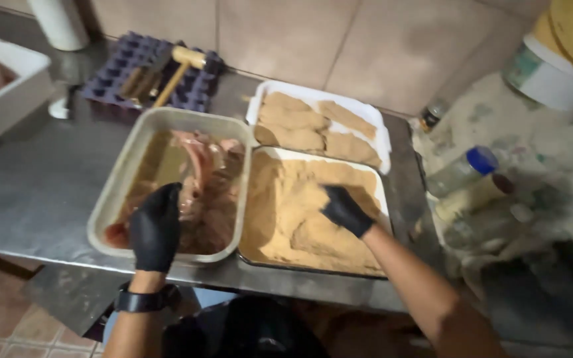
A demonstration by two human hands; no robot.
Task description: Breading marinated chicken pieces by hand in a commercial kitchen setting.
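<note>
A steel counter ran along a tiled wall, dim and worn, with reddish floor tiles below its front edge. The left hand, in a black glove with a dark watch at the wrist, was closed around a strip of raw meat and held it up over the metal pan near the counter's front; more pieces lay in brownish liquid in that pan. The right hand, also gloved in black, lay pressed into the breadcrumbs in the crumb tray just beside the pan, fingers curled loosely downward; whether it gripped anything under the crumbs could not be told. Behind the crumb tray, touching it, a white tray held several breaded cutlets lying flat. Farther back lay a wooden mallet on a purple egg carton. At the far left stood a white tub, and to the right a bottle with a blue cap lay on a smeared surface.
</note>
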